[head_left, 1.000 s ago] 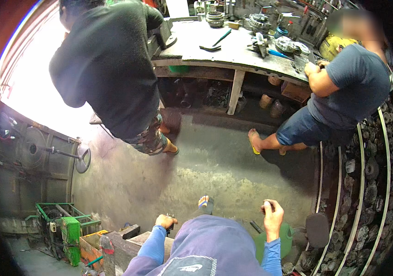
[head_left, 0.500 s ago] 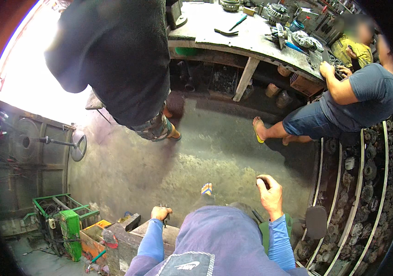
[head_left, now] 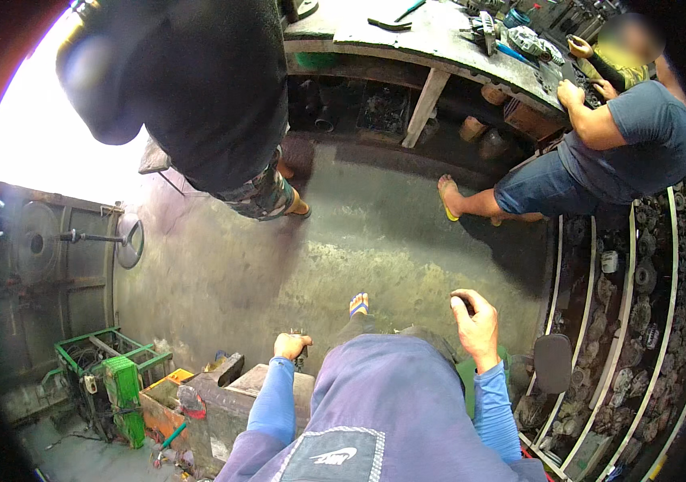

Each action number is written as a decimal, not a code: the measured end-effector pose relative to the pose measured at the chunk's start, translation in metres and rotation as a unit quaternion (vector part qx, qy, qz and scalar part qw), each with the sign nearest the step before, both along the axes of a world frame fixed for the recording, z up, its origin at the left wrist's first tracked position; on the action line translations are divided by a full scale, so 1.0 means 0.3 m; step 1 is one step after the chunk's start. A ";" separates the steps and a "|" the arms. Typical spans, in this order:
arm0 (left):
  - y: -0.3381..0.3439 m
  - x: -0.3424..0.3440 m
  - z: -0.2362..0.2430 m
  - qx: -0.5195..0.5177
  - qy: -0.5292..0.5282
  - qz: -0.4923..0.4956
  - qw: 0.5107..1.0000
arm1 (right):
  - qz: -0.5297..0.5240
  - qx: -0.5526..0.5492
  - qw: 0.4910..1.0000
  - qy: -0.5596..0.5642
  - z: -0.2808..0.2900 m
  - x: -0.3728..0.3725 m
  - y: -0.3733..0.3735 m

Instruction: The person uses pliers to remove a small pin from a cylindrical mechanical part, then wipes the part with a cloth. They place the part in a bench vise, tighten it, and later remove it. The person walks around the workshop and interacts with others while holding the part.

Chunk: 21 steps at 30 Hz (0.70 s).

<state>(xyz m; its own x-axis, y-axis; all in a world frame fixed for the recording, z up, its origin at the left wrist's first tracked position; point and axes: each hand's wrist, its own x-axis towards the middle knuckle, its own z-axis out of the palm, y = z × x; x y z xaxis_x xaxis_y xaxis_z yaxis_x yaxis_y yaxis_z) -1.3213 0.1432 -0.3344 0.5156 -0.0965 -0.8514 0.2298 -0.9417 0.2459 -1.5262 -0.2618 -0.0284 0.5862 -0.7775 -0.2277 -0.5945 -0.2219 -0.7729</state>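
Note:
My left hand [head_left: 289,345] is closed beside a wooden bench or box [head_left: 259,384] at the lower left. A small metal part [head_left: 301,353] sticks out by its fingers; its kind is too small to make out. My right hand [head_left: 478,325] hangs in the air over the floor on the right, with thumb and fingers curled together. Something dark shows at those fingertips, and I cannot tell whether it is an object or grime. Both forearms wear blue sleeves.
A workbench [head_left: 395,44] with tools and round metal parts stands ahead. Two people [head_left: 624,157] work at its right; another in black [head_left: 190,96] stands left ahead. Shelves of parts [head_left: 632,321] line the right. A green metal frame [head_left: 122,394] stands lower left.
The view has tilted, so the bench and people sit higher in the picture. Both my hands keep nearly the same pose. The hand of the person in yellow has risen.

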 end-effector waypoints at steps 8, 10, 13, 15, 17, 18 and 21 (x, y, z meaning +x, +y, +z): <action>0.052 -0.080 0.001 -0.009 -0.018 -0.045 0.999 | 0.030 -0.004 0.999 0.014 -0.004 0.000 0.036; 0.092 -0.103 -0.003 -0.023 -0.019 -0.187 0.982 | 0.050 -0.003 0.999 0.003 -0.003 0.014 0.050; 0.158 -0.139 -0.030 -0.006 -0.060 -0.428 0.902 | 0.074 -0.007 0.997 0.007 0.004 0.042 0.069; 0.199 -0.170 -0.048 -0.013 -0.054 -0.445 0.894 | 0.086 -0.012 0.996 -0.013 0.009 0.057 0.079; 0.230 -0.201 -0.058 -0.004 -0.046 -0.432 0.901 | 0.094 -0.029 0.995 -0.018 0.013 0.066 0.086; 0.241 -0.216 -0.057 0.005 -0.052 -0.456 0.888 | 0.096 -0.030 0.995 -0.019 0.015 0.068 0.089; 0.260 -0.234 -0.040 -0.003 -0.061 -0.477 0.877 | 0.091 -0.025 0.995 -0.031 0.011 0.066 0.096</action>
